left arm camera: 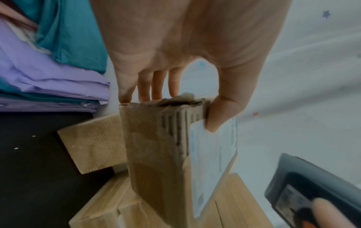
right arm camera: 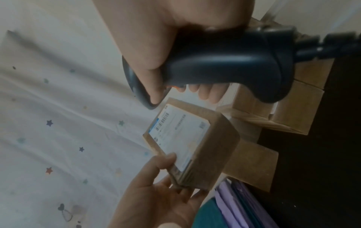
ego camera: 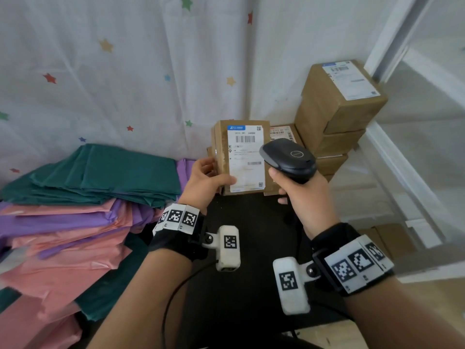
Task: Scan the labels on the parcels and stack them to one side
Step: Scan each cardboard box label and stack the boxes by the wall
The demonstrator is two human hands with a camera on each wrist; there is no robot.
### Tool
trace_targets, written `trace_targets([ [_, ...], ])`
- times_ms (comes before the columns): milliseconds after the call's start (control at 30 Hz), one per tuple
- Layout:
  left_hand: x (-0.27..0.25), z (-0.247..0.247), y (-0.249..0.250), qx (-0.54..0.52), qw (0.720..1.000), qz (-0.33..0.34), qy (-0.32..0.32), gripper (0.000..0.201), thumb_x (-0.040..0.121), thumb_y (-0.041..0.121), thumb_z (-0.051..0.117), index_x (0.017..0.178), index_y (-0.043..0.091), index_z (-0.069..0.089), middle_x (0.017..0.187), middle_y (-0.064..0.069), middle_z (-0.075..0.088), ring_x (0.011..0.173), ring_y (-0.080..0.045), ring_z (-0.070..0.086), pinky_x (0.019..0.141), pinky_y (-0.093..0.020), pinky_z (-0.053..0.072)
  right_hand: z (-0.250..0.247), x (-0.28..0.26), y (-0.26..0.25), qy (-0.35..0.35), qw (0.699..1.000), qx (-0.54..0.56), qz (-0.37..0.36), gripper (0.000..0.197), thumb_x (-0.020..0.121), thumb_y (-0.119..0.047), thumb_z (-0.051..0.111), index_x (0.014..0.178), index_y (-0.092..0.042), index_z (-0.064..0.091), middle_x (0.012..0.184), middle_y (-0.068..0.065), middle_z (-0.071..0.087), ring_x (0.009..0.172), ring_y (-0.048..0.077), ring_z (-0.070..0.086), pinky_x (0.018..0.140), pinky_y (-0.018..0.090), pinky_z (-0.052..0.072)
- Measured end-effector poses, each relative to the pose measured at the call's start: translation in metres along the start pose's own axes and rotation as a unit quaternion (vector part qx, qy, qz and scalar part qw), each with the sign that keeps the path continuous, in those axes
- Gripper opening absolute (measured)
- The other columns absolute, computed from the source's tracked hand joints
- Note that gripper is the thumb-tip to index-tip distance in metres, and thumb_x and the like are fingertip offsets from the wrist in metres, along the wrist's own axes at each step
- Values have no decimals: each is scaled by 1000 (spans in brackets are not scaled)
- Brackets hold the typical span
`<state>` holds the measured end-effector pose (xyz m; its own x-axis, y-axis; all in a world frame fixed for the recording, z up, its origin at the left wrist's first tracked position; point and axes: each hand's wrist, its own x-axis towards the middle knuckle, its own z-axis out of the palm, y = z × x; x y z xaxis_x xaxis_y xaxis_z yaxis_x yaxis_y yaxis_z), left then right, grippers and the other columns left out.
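Observation:
My left hand (ego camera: 208, 180) grips a small brown cardboard parcel (ego camera: 224, 137) upright, thumb on its white shipping label (ego camera: 245, 157), which faces me. In the left wrist view the thumb (left arm camera: 218, 117) presses the label side and the fingers (left arm camera: 154, 86) wrap the back of the parcel (left arm camera: 156, 146). My right hand (ego camera: 302, 197) holds a dark handheld barcode scanner (ego camera: 289, 157) just right of the label, its head pointing toward it. The right wrist view shows the scanner (right arm camera: 224, 61) above the parcel (right arm camera: 195, 138), a finger by its orange trigger.
A tall stack of brown parcels (ego camera: 339, 109) stands at the back right, more boxes (ego camera: 284, 133) behind the held one. Folded teal, purple and pink mailer bags (ego camera: 75, 210) pile up on the left. The black table (ego camera: 251, 298) lies below; a star-patterned curtain (ego camera: 125, 71) hangs behind.

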<state>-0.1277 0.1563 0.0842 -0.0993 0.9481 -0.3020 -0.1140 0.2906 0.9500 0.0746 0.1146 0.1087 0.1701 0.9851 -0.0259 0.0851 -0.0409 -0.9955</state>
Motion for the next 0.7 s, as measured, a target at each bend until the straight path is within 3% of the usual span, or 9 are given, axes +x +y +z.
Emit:
trace_targets([
  [100, 5, -8, -9, -1, 999, 6, 34, 74, 65, -3, 79, 126, 16, 42, 125, -2, 57, 114, -15, 58, 92, -35, 53, 5, -4, -1, -12, 999, 7, 31, 20, 81, -36, 78, 93, -34, 62, 77, -2, 70, 57, 1, 65, 50, 14, 50],
  [167, 6, -10, -12, -7, 999, 17, 41, 75, 66, -7, 77, 128, 13, 41, 119, 3, 59, 104, -5, 60, 76, -22, 56, 8, -7, -2, -25, 999, 9, 43, 20, 81, -34, 79, 92, -34, 62, 78, -1, 71, 55, 1, 64, 49, 14, 49],
  [200, 6, -11, -14, -11, 999, 20, 43, 75, 67, -8, 76, 129, 12, 40, 117, 3, 59, 101, -3, 61, 73, -21, 56, 10, -9, -2, -30, 999, 6, 44, 20, 81, -33, 79, 93, -33, 63, 80, -1, 71, 56, 1, 64, 50, 15, 50],
  [367, 8, -16, -19, -1, 998, 29, 54, 79, 65, -7, 79, 130, 12, 39, 128, -5, 55, 117, -18, 57, 96, -43, 51, 16, -12, -1, -37, 997, -8, 61, 18, 81, -31, 79, 91, -33, 64, 73, -4, 71, 55, 2, 64, 50, 17, 50],
  [467, 9, -19, -21, 7, 998, 30, 53, 78, 64, -3, 81, 128, 15, 40, 130, -4, 53, 120, -20, 55, 97, -47, 50, 16, -10, -2, -36, 996, -15, 78, 19, 82, -32, 79, 95, -28, 66, 72, -3, 70, 51, 2, 63, 48, 16, 50],
  [533, 10, -21, -21, 13, 998, 29, 48, 77, 64, -1, 81, 127, 18, 40, 129, -4, 54, 119, -20, 55, 95, -47, 52, 16, -9, -2, -35, 995, -17, 91, 20, 82, -33, 78, 95, -23, 67, 62, -4, 68, 47, 2, 62, 45, 13, 46],
  [700, 9, -19, -20, 15, 998, 31, 48, 77, 65, -1, 81, 128, 17, 40, 130, -4, 55, 119, -18, 56, 94, -45, 52, 16, -10, -2, -32, 995, -21, 95, 19, 82, -34, 78, 93, -25, 66, 58, -5, 67, 47, 3, 62, 45, 13, 46],
])
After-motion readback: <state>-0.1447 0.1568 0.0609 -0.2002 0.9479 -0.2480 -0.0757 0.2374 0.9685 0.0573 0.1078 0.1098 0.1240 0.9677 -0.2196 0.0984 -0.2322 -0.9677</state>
